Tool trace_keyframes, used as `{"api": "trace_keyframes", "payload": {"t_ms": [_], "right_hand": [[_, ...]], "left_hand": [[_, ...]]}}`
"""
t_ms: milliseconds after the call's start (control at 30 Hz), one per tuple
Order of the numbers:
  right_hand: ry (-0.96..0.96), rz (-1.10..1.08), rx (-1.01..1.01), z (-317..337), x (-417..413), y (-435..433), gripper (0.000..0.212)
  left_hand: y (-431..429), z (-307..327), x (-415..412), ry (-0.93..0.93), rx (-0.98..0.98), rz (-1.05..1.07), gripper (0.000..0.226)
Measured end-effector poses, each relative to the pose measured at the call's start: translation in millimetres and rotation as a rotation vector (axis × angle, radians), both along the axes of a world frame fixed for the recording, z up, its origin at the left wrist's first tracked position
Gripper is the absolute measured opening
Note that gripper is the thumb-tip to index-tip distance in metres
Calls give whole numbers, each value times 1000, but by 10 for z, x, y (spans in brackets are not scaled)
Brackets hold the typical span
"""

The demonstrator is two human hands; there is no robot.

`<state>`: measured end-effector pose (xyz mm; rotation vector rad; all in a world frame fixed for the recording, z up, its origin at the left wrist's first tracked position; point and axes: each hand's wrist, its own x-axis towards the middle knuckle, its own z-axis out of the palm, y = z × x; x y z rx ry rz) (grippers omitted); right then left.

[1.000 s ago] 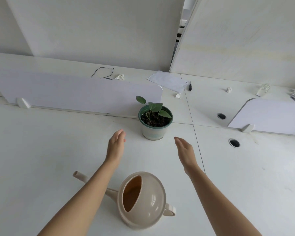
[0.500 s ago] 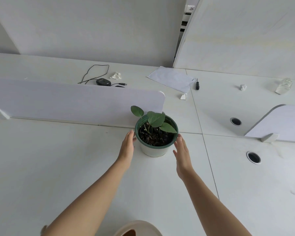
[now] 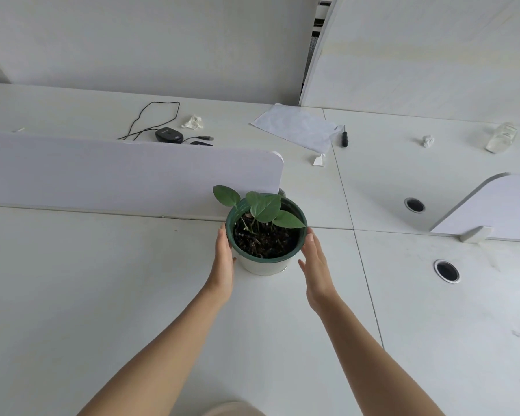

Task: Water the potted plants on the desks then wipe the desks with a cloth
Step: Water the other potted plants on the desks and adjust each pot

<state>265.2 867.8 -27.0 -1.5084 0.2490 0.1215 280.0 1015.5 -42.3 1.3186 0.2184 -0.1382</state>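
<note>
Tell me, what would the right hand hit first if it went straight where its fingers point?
Probably the plant pot: the right hand aims straight fingers at the pot's right side, tips almost at the green rim. Depth is unclear, so they might slide past it.

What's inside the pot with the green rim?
Dark soil fills the pot, and a small plant with a few green leaves grows from it. The roots and the pot's bottom are hidden under the soil.

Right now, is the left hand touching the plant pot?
Touching. The head view shows the left hand lying flat against the left side of the plant pot, with no gap between them.
</note>
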Motion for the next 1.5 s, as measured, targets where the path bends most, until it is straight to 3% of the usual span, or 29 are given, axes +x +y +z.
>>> {"api": "trace_keyframes", "payload": {"t_ms": [67,167,300,400,467,633,800,867,967,1100,1500], "right_hand": [[5,27,-15,46,44,-34,44],[44,1,-38,62,83,-87,43],[78,-124,-27,39,-23,-27,48],[33,-64,-15,81,-115,114,33],[16,-30,-4,102,-117,169,37],[61,-23,-18,141,-10,142,46],[102,-32,-78,155,-9,158,58],[119,-49,-84,173,-109,118,59],[100,-66,-94,223,-344,31,56],[60,-108,-138,296,-738,-73,50],[-21,-101,-313,346,-2064,-180,40]], "left_hand": [[30,-38,-69,3,16,-18,40],[132,-100,-87,34,25,-11,72],[171,-31,26,73,-16,65,55],[99,56,72,34,2,19,44],[54,29,43,27,24,3,42],[49,-110,-90,87,93,-71,90],[112,16,-189,81,108,-27,56],[205,42,-217,124,131,44,56],[367,171,-362,125,159,138,49],[567,372,-774,85,198,193,19],[1042,617,-2217,-105,193,402,28]]}}
